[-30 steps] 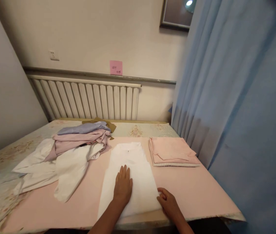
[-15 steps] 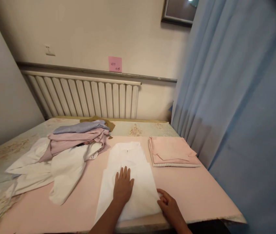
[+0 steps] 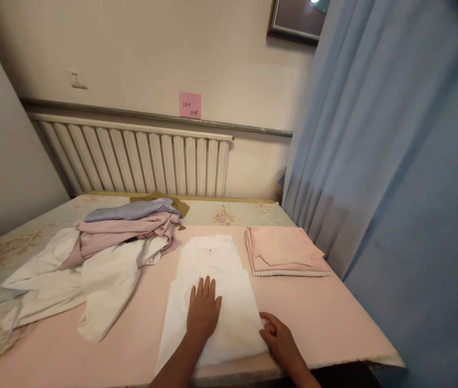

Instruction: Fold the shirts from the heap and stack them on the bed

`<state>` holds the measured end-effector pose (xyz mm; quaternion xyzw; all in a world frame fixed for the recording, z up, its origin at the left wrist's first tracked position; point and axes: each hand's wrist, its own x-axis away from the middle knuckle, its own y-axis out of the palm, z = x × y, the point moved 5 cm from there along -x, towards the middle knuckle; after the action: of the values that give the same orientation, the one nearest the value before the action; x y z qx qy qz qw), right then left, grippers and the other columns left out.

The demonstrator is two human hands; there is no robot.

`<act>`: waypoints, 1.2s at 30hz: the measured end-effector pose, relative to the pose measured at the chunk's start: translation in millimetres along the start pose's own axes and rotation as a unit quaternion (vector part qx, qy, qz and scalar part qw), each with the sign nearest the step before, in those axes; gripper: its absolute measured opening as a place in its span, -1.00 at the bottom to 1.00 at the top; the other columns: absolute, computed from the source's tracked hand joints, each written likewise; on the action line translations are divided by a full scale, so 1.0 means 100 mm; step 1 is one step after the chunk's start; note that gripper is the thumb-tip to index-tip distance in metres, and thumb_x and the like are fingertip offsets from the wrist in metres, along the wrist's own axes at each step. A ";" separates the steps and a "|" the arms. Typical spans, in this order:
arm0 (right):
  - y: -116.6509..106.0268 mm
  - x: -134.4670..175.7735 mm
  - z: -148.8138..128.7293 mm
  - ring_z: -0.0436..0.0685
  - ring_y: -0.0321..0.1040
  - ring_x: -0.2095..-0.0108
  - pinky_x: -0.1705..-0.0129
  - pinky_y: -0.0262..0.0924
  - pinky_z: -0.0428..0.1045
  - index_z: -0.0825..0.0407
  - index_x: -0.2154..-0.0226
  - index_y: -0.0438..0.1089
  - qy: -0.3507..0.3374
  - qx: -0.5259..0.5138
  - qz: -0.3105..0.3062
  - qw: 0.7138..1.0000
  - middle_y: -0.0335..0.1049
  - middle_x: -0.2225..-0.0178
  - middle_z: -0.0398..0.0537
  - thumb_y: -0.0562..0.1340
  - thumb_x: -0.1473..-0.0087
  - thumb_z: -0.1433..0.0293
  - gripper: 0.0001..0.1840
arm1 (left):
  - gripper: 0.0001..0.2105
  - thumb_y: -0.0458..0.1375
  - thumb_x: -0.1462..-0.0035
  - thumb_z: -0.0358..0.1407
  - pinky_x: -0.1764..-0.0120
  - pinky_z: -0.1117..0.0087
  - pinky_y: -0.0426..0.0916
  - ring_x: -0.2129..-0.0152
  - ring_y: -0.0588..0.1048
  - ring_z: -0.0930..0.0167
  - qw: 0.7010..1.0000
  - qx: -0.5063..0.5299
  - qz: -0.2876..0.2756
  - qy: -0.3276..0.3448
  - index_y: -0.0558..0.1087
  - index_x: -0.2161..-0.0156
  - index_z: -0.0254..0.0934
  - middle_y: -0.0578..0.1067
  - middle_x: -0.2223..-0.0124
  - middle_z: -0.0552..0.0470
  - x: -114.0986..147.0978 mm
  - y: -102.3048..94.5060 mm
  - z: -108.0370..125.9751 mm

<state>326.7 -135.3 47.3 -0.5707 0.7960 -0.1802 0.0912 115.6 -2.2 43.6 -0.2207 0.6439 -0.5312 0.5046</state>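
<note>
A white shirt lies folded lengthwise on a pink sheet, its collar end pointing away from me. My left hand rests flat on the middle of the shirt, fingers stretched out. At the shirt's right edge, near the bottom, is my right hand, its fingers curled and thumb and fingers meeting the fabric's edge. Just how much cloth is between those fingers is hard to see.
To the left is a loose pile of clothes, with a white garment, a pink one and a blue-grey one. Folded pink clothes are stacked at right. A blue curtain hangs beside the bed; a radiator stands behind.
The view has shifted very slightly. Both hands keep their places on the shirt, and the clothes have not moved.
</note>
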 end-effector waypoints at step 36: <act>-0.14 0.09 -0.16 0.16 0.41 0.26 0.19 0.27 0.02 0.10 0.13 0.43 -0.086 0.203 0.149 0.964 0.49 0.27 0.02 0.04 -0.05 0.38 -0.62 | -0.50 -0.07 -0.20 -0.28 -0.18 -0.02 0.04 -0.26 0.02 0.16 0.999 -0.033 -0.004 0.037 0.14 -0.26 -0.25 0.08 -0.32 -0.09 0.56 -0.13 0.12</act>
<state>330.3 -145.2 68.5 -0.4283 0.8080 -0.2724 0.2993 100.8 -58.2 33.1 -0.2199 0.6787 -0.5192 0.4705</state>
